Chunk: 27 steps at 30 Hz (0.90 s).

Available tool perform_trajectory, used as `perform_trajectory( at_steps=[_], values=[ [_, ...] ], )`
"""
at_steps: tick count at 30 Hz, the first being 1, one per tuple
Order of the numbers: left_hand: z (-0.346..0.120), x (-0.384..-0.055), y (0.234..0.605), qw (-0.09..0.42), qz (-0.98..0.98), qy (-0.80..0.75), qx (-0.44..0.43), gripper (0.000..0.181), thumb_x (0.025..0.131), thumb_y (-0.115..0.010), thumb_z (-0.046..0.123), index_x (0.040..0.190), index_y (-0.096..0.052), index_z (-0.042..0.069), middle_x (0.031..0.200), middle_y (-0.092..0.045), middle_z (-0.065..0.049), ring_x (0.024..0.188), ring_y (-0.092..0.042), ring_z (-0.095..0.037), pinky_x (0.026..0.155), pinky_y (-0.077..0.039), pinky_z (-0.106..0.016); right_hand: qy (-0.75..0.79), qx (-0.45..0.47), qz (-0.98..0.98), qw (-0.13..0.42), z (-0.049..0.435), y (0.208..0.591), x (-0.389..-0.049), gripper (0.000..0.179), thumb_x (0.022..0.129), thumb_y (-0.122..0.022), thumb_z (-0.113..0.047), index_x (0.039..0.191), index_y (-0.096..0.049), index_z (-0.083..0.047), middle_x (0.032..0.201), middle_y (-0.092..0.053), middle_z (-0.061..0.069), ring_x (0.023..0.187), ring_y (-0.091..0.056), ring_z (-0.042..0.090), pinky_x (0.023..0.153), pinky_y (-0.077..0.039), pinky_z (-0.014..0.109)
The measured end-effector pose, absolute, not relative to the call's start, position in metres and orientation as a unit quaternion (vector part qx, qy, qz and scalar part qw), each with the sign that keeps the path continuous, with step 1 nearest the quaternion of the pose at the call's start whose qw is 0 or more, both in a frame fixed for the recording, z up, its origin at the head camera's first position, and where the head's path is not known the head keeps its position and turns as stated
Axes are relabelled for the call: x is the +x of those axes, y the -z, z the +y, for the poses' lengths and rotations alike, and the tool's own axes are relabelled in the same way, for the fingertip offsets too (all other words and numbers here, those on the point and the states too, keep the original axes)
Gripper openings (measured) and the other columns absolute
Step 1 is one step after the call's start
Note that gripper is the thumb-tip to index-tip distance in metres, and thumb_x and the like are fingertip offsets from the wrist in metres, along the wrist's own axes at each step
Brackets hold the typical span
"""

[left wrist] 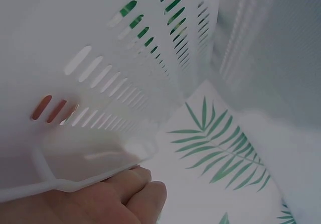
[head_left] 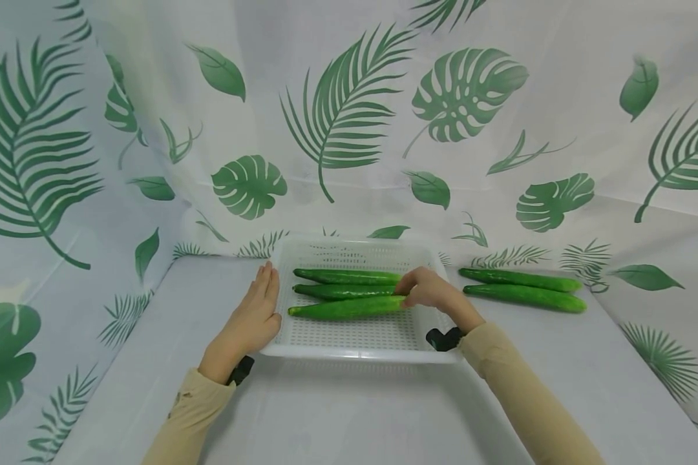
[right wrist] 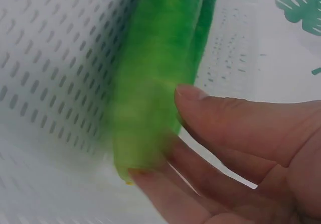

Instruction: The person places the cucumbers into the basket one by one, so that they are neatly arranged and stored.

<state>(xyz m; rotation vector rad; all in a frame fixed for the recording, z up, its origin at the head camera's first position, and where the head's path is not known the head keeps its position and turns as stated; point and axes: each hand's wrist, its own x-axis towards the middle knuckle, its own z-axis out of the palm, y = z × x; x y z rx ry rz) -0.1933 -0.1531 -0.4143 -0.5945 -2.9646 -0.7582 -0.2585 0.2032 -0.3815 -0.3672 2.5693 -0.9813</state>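
Note:
A white plastic basket (head_left: 355,354) with slotted walls holds three green cucumbers lying side by side. My left hand (head_left: 251,316) rests along the basket's left rim, its fingers straight; in the left wrist view the fingers (left wrist: 143,196) lie against the rim, and skin shows through two slots. Reaching into the basket, my right hand (head_left: 433,292) pinches the right end of the nearest cucumber (head_left: 343,309). The right wrist view shows the thumb at this cucumber's (right wrist: 153,68) side and fingers at its tip. Behind it lie the middle cucumber (head_left: 340,292) and the far cucumber (head_left: 346,276).
To the right of the basket, two more cucumbers lie on the white table (head_left: 349,413): a rear one (head_left: 518,279) and a front one (head_left: 523,298). A leaf-printed curtain (head_left: 360,213) hangs behind the table and along its sides.

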Motion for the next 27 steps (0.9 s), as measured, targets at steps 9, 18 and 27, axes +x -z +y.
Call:
perform_trajectory(
  at_steps=[9, 18, 27],
  values=[
    [-0.153, -0.193, 0.415, 0.016, -0.95, 0.245, -0.192, 0.075, 0.088, -0.041, 0.004, 0.152, -0.005, -0.014, 0.162, 0.004, -0.028, 0.15, 0.005, -0.04, 0.119, -0.009, -0.054, 0.416, -0.159, 0.884, 0.141, 0.23, 0.353, -0.25, 0.034, 0.093, -0.065, -0.008, 0.124, -0.063, 0.008, 0.122, -0.062, 0.026, 0.109, -0.062, 0.036, 0.094, -0.05, 0.051],
    [-0.153, -0.194, 0.416, 0.017, -0.949, 0.247, -0.194, 0.075, 0.088, -0.042, 0.004, 0.152, -0.006, -0.015, 0.162, 0.004, -0.028, 0.15, 0.006, -0.039, 0.119, -0.01, -0.054, 0.488, -0.156, 0.859, 0.004, 0.297, 0.341, -0.244, 0.039, 0.098, -0.064, -0.023, 0.128, -0.062, 0.001, 0.127, -0.064, 0.01, 0.112, -0.06, 0.008, 0.09, -0.05, 0.02],
    [-0.153, -0.194, 0.414, 0.016, -0.949, 0.246, -0.195, 0.076, 0.089, -0.042, 0.003, 0.152, -0.005, -0.015, 0.161, 0.005, -0.029, 0.149, 0.006, -0.04, 0.119, -0.009, -0.054, 0.521, -0.058, 0.835, -0.168, 0.387, 0.354, -0.232, 0.037, 0.099, -0.06, -0.014, 0.126, -0.059, 0.01, 0.109, -0.067, -0.014, 0.106, -0.058, 0.002, 0.085, -0.045, 0.008]
  ],
)
